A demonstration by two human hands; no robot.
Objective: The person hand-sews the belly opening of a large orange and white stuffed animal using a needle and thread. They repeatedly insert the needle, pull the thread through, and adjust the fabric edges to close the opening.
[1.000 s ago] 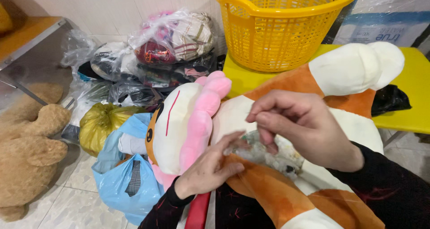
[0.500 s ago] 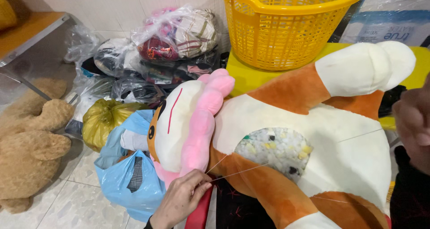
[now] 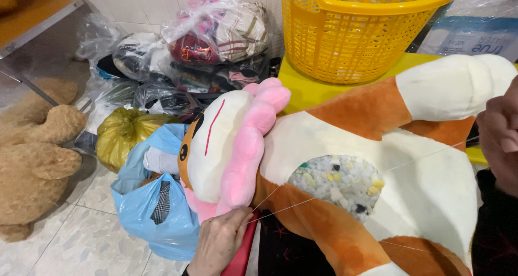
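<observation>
Left hand [image 3: 218,243]: fingers pinched shut on thread [image 3: 291,205] at plush toy [image 3: 345,162] w/ open belly hole. Right hand [image 3: 499,138]: closed on thread's far end, frame edge. Yellow basket [image 3: 356,33] behind; blue bag [image 3: 156,211] on floor.

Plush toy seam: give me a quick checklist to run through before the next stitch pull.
1. Opening in the plush toy in view, stuffing exposed: ok.
2. Thread taut across the opening, no visible tangle: ok.
3. Left hand pinching the thread end by the pink trim: ok.
4. Right hand fully in view: not ok, cut off at the frame edge.
5. Needle located: cannot tell.
6. Yellow basket apart from the thread: ok.
</observation>
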